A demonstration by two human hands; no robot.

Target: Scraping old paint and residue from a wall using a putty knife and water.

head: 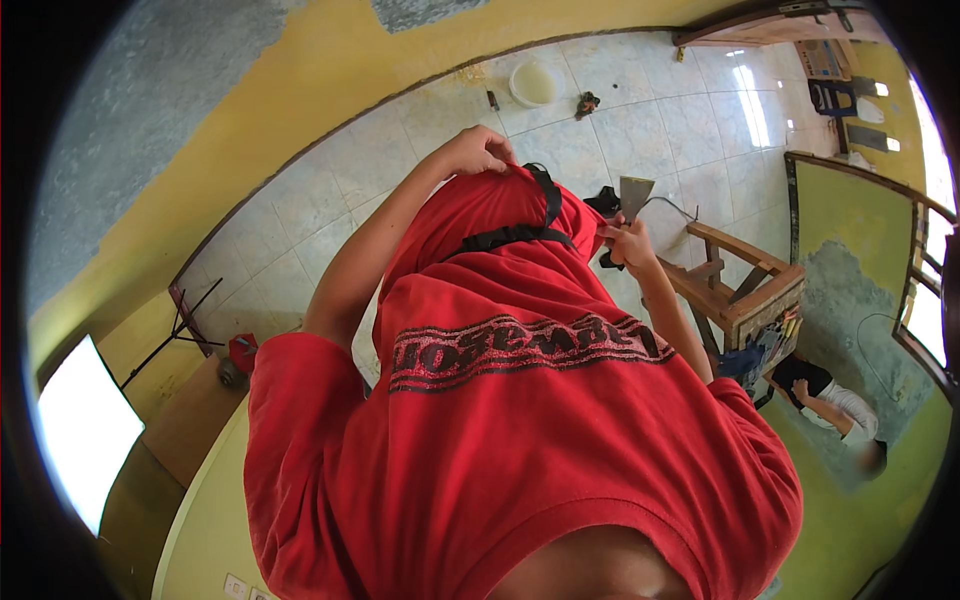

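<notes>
Near the top middle, my left hand [480, 150] pinches the hem of the red T-shirt [525, 435] that I wear. Over to the right, my right hand [630, 241] is closed round a putty knife [635, 196], its flat metal blade pointing away from me. The fingers of that hand also touch the shirt's edge. Between the hands, a black strap with a buckle [499, 238] crosses the shirt at my waist, and a loose loop of strap lies over the cloth. The putty knife's handle is mostly hidden by my fingers.
On the tiled floor ahead are a white bucket [534, 84] and a small dark object [588, 105]. A wooden stand [765, 292] holding tools is at right, with a person [832, 397] beyond it. A yellow wall [322, 82] runs along the left; a tripod [178, 326] stands there.
</notes>
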